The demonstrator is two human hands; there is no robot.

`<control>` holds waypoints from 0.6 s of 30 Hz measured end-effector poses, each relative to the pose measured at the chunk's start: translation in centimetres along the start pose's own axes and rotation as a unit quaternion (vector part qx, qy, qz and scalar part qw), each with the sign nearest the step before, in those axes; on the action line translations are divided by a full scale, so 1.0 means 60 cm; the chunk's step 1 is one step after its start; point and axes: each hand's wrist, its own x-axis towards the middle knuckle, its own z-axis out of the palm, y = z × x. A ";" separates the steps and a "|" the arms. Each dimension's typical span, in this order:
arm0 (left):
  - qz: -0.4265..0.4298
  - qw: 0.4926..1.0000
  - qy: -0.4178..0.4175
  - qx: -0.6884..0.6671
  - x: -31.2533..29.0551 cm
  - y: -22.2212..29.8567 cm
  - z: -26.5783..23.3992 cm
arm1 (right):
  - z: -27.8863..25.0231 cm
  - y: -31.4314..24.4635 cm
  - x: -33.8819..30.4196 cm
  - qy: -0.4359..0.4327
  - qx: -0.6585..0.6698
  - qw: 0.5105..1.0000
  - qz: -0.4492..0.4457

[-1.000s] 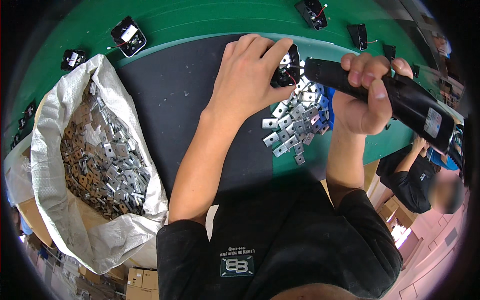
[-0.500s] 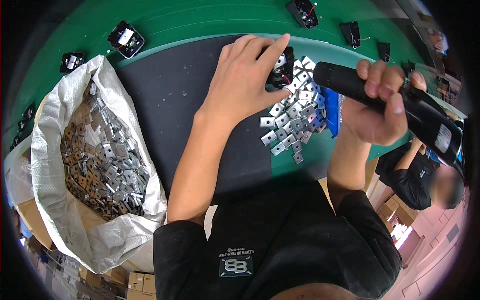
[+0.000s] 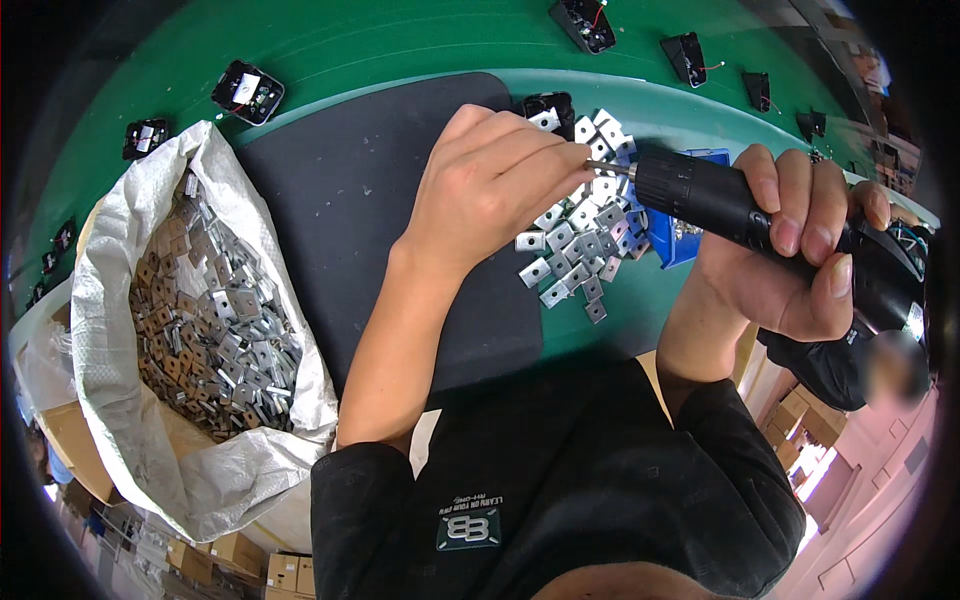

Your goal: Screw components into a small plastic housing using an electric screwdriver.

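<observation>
My right hand (image 3: pixel 800 240) is wrapped round a black electric screwdriver (image 3: pixel 700 192), held tilted above the work surface. Its thin metal bit (image 3: pixel 608 167) points left, to the fingertips of my left hand (image 3: pixel 500 190). Those fingers are pinched together at the bit's tip; whatever is between them is too small to make out. Just beyond the left hand lies a black plastic housing (image 3: pixel 560 103) with a metal piece in it, partly hidden by the hand. Loose metal plates with holes (image 3: pixel 575 245) are heaped under the bit and beside the left hand.
A white woven sack (image 3: pixel 110 400) full of metal plates stands at the left of the dark mat (image 3: pixel 320 200). A blue bin (image 3: pixel 662 235) sits right of the heap. Several black housings (image 3: pixel 248 92) lie along the green surface (image 3: pixel 400 40) at the back. Another person (image 3: pixel 815 365) is at right.
My left hand has left the black housing and closed its fingers at the screwdriver's tip. The screwdriver has moved slightly right and down, its bit now showing.
</observation>
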 end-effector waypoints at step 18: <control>0.012 0.997 0.047 -0.052 0.002 0.004 -0.011 | -0.004 -0.029 0.004 0.034 0.120 0.992 -0.012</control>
